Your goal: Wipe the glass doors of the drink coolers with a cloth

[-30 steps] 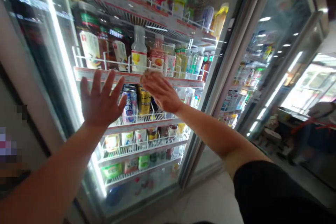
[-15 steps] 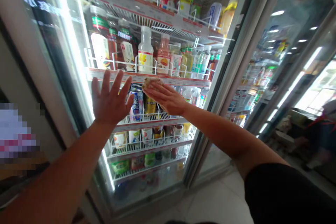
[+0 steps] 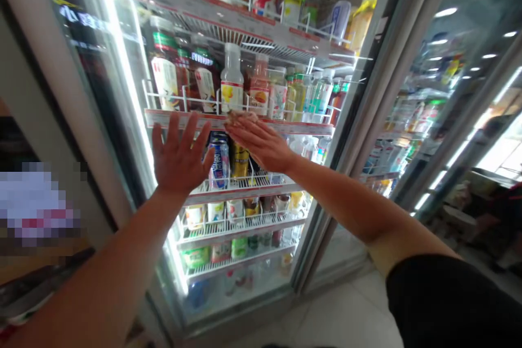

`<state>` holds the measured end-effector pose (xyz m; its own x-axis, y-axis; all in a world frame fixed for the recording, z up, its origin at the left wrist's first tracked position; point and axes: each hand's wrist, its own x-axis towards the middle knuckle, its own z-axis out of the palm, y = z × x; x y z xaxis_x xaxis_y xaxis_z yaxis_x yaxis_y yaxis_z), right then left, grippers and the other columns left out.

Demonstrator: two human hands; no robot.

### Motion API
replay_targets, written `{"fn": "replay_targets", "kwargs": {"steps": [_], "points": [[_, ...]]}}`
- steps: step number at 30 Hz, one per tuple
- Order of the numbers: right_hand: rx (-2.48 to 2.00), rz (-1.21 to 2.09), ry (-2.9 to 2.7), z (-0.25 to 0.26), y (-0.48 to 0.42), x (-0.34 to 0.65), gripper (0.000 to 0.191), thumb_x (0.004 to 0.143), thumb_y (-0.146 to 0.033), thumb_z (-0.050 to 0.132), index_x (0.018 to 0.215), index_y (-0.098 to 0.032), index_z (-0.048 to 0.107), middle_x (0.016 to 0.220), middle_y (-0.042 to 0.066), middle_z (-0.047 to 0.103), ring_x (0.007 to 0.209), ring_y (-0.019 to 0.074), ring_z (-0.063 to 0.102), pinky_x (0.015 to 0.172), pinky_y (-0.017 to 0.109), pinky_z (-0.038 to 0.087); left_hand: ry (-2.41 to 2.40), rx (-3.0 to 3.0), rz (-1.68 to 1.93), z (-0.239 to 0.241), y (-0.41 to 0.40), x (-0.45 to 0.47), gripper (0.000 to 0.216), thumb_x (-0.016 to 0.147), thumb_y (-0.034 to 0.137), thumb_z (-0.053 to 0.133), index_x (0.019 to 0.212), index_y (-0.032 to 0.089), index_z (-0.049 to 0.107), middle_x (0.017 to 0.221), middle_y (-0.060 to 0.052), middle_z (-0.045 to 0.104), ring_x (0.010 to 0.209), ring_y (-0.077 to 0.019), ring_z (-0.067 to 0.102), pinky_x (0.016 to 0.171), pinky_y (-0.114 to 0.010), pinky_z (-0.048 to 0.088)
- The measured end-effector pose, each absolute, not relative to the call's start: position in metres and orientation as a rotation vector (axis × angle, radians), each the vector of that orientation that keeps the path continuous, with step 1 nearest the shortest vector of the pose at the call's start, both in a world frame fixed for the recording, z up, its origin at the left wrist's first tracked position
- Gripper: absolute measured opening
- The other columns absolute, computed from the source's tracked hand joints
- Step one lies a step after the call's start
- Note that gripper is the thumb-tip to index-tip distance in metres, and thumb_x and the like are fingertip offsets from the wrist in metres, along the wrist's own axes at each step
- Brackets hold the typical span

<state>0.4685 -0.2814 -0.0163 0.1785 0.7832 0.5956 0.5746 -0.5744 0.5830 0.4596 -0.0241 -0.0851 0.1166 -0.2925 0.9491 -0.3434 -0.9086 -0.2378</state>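
Facing a clear glass door, the left hand is splayed; what seems a crumpled beige cloth is partly covered by the right hand, fingers straight.

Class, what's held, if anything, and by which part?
The right hand has a crumpled cloth under its fingers; which part is gripped is hidden. Left hand appears empty.
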Motion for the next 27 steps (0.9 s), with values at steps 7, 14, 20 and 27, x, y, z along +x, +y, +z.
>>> {"fn": "replay_targets", "kwargs": {"steps": [7, 14, 20, 27], "points": [[2.522, 1.804, 0.932, 0.033, -0.298, 0.483, 0.063, 0.101, -0.023, 0.025, 0.163, -0.026, 0.013, 0.169, -0.002, 0.024, 0.158, 0.0236, 0.0, 0.13, 0.057, 0.006, -0.618, 2.32, 1.883, -0.084, -0.026, 0.457, 0.071, 0.093, 0.039, 0.057, 0.159, 0.03, 0.03, 0.166, -0.002, 0.026, 0.156, -0.0333, 0.014, 0.127, -0.064, 0.012], [2.191, 1.106, 1.427, -0.036, -0.296, 0.465, 0.056, 0.103, -0.019, 0.027, 0.158, -0.033, 0.032, 0.163, -0.011, 0.037, 0.155, 0.0085, 0.019, 0.132, 0.034, 0.014, -0.608, 2.336, 1.818, -0.083, -0.026, 0.456, 0.07, 0.094, 0.04, 0.055, 0.158, 0.031, 0.03, 0.167, 0.0, 0.024, 0.157, -0.0306, 0.011, 0.128, -0.064, 0.009], [2.454, 1.912, 0.944, 0.039, -0.313, 0.491, 0.062, 0.1, -0.018, 0.025, 0.161, -0.023, 0.024, 0.169, -0.001, 0.026, 0.158, 0.0193, 0.003, 0.132, 0.05, 0.007, -0.607, 2.312, 1.702, -0.083, -0.027, 0.455, 0.066, 0.093, 0.043, 0.053, 0.155, 0.026, 0.038, 0.166, -0.001, 0.025, 0.157, -0.032, 0.009, 0.127, -0.065, 0.003], [2.113, 1.199, 1.569, -0.066, -0.299, 0.475, 0.053, 0.102, -0.019, 0.026, 0.15, -0.024, 0.046, 0.159, -0.005, 0.043, 0.153, 0.0077, -0.003, 0.129, 0.029, 0.007, -0.548, 2.393, 1.633, -0.08, -0.028, 0.451, 0.066, 0.092, 0.046, 0.045, 0.153, 0.022, 0.041, 0.166, -0.001, 0.024, 0.157, -0.0281, 0.004, 0.127, -0.062, 0.001]]}}
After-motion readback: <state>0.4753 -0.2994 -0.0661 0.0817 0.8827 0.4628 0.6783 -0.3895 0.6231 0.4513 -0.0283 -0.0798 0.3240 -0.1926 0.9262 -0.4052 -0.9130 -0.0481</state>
